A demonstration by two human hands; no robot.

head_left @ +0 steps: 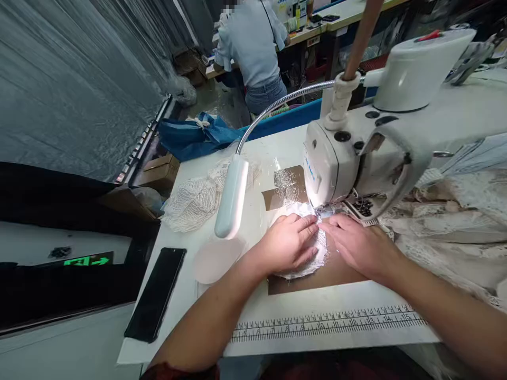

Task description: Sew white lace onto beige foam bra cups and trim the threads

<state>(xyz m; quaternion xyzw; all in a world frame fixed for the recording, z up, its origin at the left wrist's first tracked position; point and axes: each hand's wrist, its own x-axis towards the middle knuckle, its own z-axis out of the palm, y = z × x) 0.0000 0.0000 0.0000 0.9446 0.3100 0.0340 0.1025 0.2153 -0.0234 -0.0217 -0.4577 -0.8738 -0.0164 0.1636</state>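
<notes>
The sewing machine head (336,158) walls off the far side just beyond both hands, and the lamp (232,198) hangs low to the left. Heaped lace (455,216) crowds the right. Open table (317,295) lies near the ruler strip (328,321) — and leftward, past the phone (156,293).
</notes>
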